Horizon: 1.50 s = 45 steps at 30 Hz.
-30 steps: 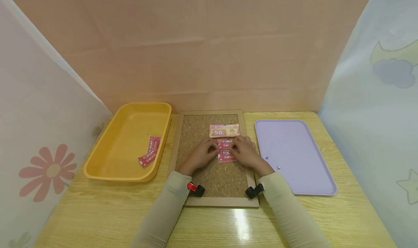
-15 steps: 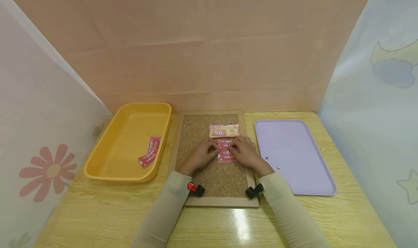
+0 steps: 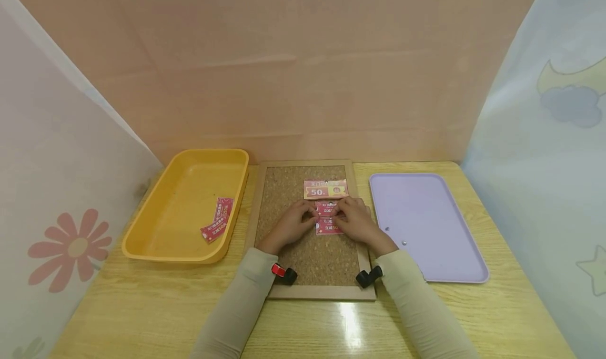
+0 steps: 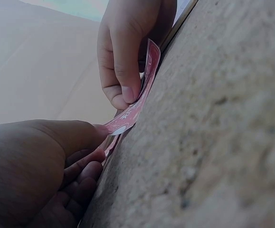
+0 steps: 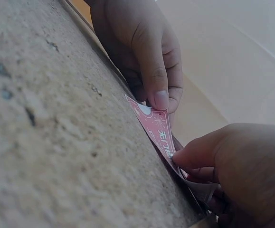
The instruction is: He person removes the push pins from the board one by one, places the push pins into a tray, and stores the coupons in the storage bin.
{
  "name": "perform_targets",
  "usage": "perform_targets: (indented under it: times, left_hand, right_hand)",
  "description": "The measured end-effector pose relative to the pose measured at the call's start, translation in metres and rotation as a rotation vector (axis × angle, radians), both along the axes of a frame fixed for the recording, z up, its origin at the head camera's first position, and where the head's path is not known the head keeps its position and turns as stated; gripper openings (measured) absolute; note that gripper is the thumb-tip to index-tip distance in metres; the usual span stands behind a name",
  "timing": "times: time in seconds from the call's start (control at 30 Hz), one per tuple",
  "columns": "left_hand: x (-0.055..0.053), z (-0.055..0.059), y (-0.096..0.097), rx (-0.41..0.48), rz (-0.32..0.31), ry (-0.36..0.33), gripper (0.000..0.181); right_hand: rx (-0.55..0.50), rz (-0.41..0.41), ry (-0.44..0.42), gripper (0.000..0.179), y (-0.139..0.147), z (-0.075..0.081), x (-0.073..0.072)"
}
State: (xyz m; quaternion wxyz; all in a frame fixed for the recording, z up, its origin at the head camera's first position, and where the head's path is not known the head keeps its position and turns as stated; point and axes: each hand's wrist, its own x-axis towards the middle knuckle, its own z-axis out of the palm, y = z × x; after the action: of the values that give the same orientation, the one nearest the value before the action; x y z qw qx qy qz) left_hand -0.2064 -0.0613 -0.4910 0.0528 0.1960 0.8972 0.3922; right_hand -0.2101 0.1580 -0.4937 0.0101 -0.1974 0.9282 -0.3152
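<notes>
On the corkboard, three coupons form a column. The larger pink-and-yellow coupon is at the top, a small red coupon sits beneath it, and the lowest red coupon lies under both hands. My left hand pinches that lowest coupon's left end between thumb and fingers. At its upper edge, thumb and forefinger of my right hand pinch a small silver thumbtack, mostly covered by the thumb. In the left wrist view the coupon bows away from the cork, its right end curling up.
Left of the board stands a yellow bin with red coupons overlapping inside. To the right lies a lilac tray holding loose thumbtacks. A wooden frame borders the cork, and a peach curtain hangs behind the table.
Both hands stay in place at the lowest coupon. The right fingertips shift very slightly over it; the bin, tray and board have not moved.
</notes>
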Motion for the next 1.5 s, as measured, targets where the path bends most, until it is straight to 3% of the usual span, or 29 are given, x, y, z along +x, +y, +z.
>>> perform_targets:
  times: [1.5]
  left_hand:
    - [-0.0013,-0.0019,-0.0003,0.010,0.002,-0.021,0.006]
  right_hand:
    - [-0.013,0.026,0.000,0.006,-0.0001,0.0018,0.0006]
